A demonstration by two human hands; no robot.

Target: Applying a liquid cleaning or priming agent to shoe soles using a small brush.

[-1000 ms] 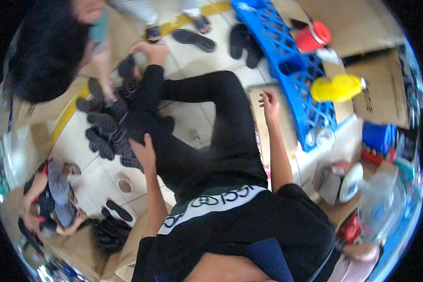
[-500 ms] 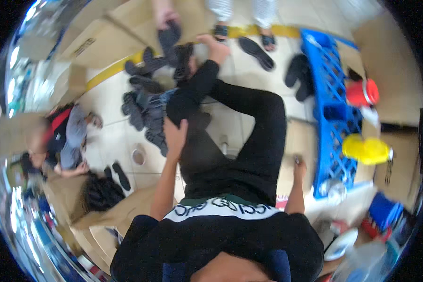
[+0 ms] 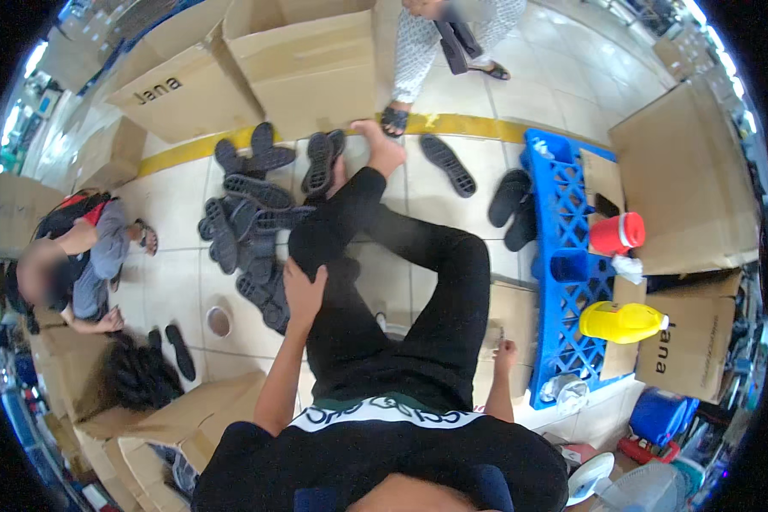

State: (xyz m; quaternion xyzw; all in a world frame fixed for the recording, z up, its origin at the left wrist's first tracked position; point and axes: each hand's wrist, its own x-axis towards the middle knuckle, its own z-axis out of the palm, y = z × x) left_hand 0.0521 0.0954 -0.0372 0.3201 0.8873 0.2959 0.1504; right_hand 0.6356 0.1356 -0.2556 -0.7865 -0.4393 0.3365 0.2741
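My left hand rests on my bent left knee, fingers spread, holding nothing. My right hand is low beside my right thigh, above a flat cardboard sheet. Its fingers are drawn together, and anything in them is too small to name. Past my left knee lies a loose pile of black shoe soles. One sole stands by my foot, and a single sole lies beyond my feet. A dark pair of footwear sits against the blue plastic pallet.
The pallet carries a red jug and a yellow bottle. Large cartons stand at the far side. A standing person holds dark soles. Another person crouches at left near a carton of black items. A cup stands on the floor.
The view has shifted, so the pallet and floor appear lower. The hand holding a sole over the pile is gone from there; the standing person now holds soles. My left hand stays on my knee.
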